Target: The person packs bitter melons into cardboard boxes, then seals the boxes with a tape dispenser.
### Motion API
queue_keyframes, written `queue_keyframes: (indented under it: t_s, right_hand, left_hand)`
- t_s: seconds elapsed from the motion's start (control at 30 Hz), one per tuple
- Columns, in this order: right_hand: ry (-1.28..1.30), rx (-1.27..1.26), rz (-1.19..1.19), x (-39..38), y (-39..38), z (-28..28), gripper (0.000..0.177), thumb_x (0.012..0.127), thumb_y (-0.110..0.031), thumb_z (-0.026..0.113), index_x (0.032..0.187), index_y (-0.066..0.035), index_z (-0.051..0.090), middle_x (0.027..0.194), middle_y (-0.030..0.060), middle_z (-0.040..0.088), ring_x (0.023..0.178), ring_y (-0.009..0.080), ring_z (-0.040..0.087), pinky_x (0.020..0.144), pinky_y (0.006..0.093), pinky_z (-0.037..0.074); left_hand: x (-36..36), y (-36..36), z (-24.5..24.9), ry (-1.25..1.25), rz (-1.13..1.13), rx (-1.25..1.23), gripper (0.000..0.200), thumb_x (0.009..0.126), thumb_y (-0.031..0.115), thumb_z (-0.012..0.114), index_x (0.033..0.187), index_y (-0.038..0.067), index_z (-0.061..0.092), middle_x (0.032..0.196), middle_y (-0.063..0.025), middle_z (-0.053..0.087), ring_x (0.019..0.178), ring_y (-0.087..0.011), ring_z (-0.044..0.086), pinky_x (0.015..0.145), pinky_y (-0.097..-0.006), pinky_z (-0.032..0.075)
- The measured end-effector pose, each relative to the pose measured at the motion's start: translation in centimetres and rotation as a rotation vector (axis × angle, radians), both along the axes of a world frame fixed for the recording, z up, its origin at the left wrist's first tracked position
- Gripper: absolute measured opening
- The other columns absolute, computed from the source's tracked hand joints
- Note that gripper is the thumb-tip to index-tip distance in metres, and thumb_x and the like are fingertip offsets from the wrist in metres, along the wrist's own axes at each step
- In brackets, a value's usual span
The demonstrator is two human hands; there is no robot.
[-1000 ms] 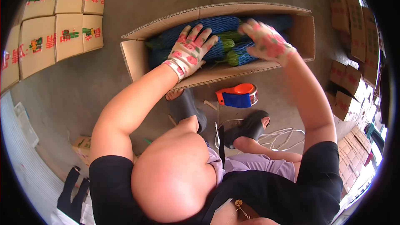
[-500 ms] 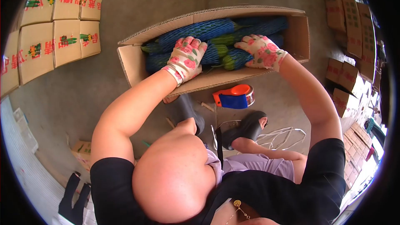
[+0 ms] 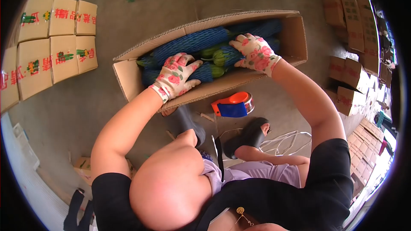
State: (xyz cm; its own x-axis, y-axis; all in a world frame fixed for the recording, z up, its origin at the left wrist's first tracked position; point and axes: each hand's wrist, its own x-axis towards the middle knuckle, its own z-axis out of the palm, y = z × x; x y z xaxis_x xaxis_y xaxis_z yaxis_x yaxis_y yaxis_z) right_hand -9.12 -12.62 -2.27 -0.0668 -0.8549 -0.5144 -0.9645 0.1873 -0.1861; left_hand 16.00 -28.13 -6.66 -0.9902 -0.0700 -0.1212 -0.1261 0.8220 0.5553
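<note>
A long open cardboard box (image 3: 125, 81) lies on the floor before me, holding several long green gourds in blue mesh sleeves. Inside it, my left hand (image 3: 176, 76), in a floral glove, grips a gourd (image 3: 207, 72) near the front wall, with its green end showing past the thumb. My right hand (image 3: 257, 54), gloved alike, has its fingers and thumb around another gourd (image 3: 224, 55), whose pale green end points left between the hands. Behind them, a blue-sleeved gourd (image 3: 190, 43) lies along the back wall. Both palms hide parts of the gourds.
An orange and blue tape dispenser (image 3: 233, 105) lies on the floor between the box and my feet. White straps (image 3: 284, 141) are strewn by my foot. Printed cartons (image 3: 40, 62) stand stacked at the left, with more cartons (image 3: 349, 23) at the right.
The view has shifted slightly. My left hand has moved toward the front-left of the box with its gourd. The gourd at my right hand now lies farther left and back.
</note>
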Motion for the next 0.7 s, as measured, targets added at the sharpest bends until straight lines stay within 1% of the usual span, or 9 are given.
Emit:
queue_keyframes:
  t_s: [0.07, 0.13, 0.17, 0.2, 0.3, 0.37, 0.47, 0.5, 0.7]
  right_hand:
    - [-0.063, -0.067, 0.035, -2.0, 0.9, -0.1, 0.056, 0.080, -0.036, 0.075, 0.129, -0.012, 0.060, 0.117, 0.0120, 0.061, 0.110, 0.0328, 0.059, 0.094, 0.0413, 0.050]
    - [-0.569, -0.063, -0.436, -4.5, 0.7, 0.0, 0.045, 0.084, -0.031, 0.070, 0.123, -0.010, 0.064, 0.113, 0.0147, 0.065, 0.101, 0.0332, 0.064, 0.091, 0.0408, 0.052]
    - [-0.351, -0.202, -0.381, -5.5, 0.3, 0.3, 0.035, 0.086, -0.022, 0.064, 0.118, -0.008, 0.067, 0.110, 0.0171, 0.067, 0.096, 0.0337, 0.067, 0.089, 0.0400, 0.053]
    - [-0.114, -0.208, -0.268, -7.1, 0.1, -0.4, 0.036, 0.088, -0.016, 0.059, 0.122, -0.008, 0.065, 0.114, 0.0174, 0.066, 0.102, 0.0320, 0.066, 0.092, 0.0384, 0.052]
    - [0.078, -0.087, -0.191, -8.5, 0.3, -2.5, 0.039, 0.086, -0.009, 0.054, 0.124, -0.010, 0.064, 0.123, 0.0170, 0.063, 0.112, 0.0317, 0.062, 0.096, 0.0384, 0.050]
    - [0.271, 0.208, -0.064, -8.5, -0.3, -3.4, 0.044, 0.081, -0.009, 0.058, 0.125, -0.012, 0.063, 0.129, 0.0154, 0.058, 0.120, 0.0325, 0.057, 0.101, 0.0402, 0.046]
    - [0.335, 0.490, 0.057, -7.2, -2.6, -0.3, 0.053, 0.075, -0.012, 0.063, 0.128, -0.013, 0.061, 0.131, 0.0141, 0.055, 0.123, 0.0342, 0.053, 0.102, 0.0417, 0.043]
    - [0.272, 0.475, 0.058, -7.7, -2.2, -0.4, 0.060, 0.072, -0.020, 0.069, 0.130, -0.012, 0.058, 0.129, 0.0147, 0.055, 0.121, 0.0349, 0.054, 0.102, 0.0417, 0.043]
    - [0.013, 0.462, -0.141, -7.8, 0.7, 0.4, 0.063, 0.070, -0.023, 0.075, 0.127, -0.005, 0.055, 0.133, 0.0171, 0.053, 0.123, 0.0350, 0.053, 0.100, 0.0427, 0.045]
  left_hand:
    - [-0.3, 0.0, 0.5, -0.044, -0.011, 0.047, 0.051, 0.082, 0.031, 0.073, 0.128, 0.011, 0.060, 0.127, -0.0121, 0.055, 0.123, -0.0332, 0.048, 0.105, -0.0457, 0.039]
    - [-0.2, 0.3, 0.0, 0.052, 0.032, 0.070, 0.046, 0.085, 0.030, 0.069, 0.125, 0.009, 0.061, 0.125, -0.0130, 0.057, 0.117, -0.0345, 0.053, 0.100, -0.0443, 0.044]
    - [-0.3, 0.3, -0.1, 0.043, 0.062, 0.118, 0.043, 0.087, 0.031, 0.068, 0.124, 0.008, 0.062, 0.121, -0.0144, 0.060, 0.113, -0.0354, 0.056, 0.097, -0.0437, 0.046]
    - [-0.7, 0.2, -0.1, 0.030, 0.094, 0.168, 0.041, 0.089, 0.031, 0.066, 0.122, 0.007, 0.062, 0.117, -0.0158, 0.062, 0.108, -0.0364, 0.059, 0.094, -0.0432, 0.048]
    - [-1.6, 1.1, 0.0, -0.113, 0.164, 0.264, 0.041, 0.093, 0.035, 0.063, 0.120, 0.005, 0.060, 0.113, -0.0192, 0.065, 0.106, -0.0388, 0.062, 0.091, -0.0440, 0.050]
    - [-2.1, 0.9, -0.2, -0.275, 0.195, 0.302, 0.048, 0.096, 0.041, 0.059, 0.125, 0.003, 0.055, 0.116, -0.0206, 0.065, 0.110, -0.0399, 0.061, 0.092, -0.0457, 0.050]
    - [-1.8, 1.2, -0.3, -0.300, 0.212, 0.247, 0.053, 0.096, 0.045, 0.057, 0.127, 0.001, 0.054, 0.117, -0.0222, 0.064, 0.110, -0.0411, 0.061, 0.093, -0.0457, 0.049]
    - [-2.1, 1.0, 0.0, -0.348, 0.182, 0.256, 0.057, 0.096, 0.048, 0.055, 0.129, 0.000, 0.052, 0.119, -0.0240, 0.063, 0.111, -0.0412, 0.060, 0.095, -0.0453, 0.048]
    - [-2.6, 0.2, -1.3, -0.258, 0.404, 0.448, 0.051, 0.101, 0.040, 0.053, 0.132, 0.000, 0.048, 0.131, -0.0247, 0.058, 0.122, -0.0393, 0.057, 0.102, -0.0417, 0.046]
